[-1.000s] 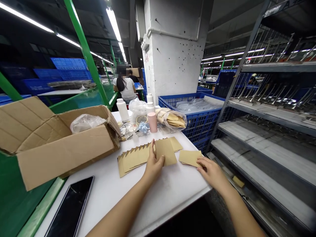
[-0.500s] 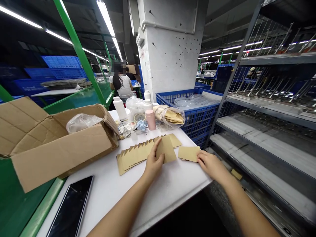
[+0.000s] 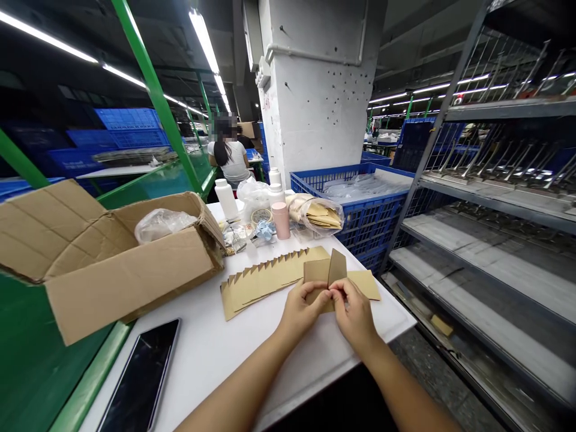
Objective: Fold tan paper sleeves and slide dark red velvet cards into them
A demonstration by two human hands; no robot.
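Note:
My left hand [image 3: 302, 307] and my right hand [image 3: 355, 313] meet over the white table [image 3: 252, 354], both pinched on brown paper envelopes [image 3: 324, 273]. One envelope stands lifted on edge between the fingers, another lies flatter under the left thumb. To the left, a fanned row of the same envelopes [image 3: 265, 279] lies on the table. A small flat stack of envelopes [image 3: 366, 283] rests just beyond my right hand.
An open cardboard box [image 3: 108, 264] sits at the left with a plastic bag inside. A black phone [image 3: 141, 378] lies near the front edge. Bottles, a pink cup [image 3: 281, 219] and a bag of envelopes [image 3: 317, 216] stand at the back. Blue crate [image 3: 360, 207] and metal shelving at right. A person sits beyond.
My right hand left the small stack and came in to meet the left hand. Together they raised envelopes off the fanned row; one now stands on edge.

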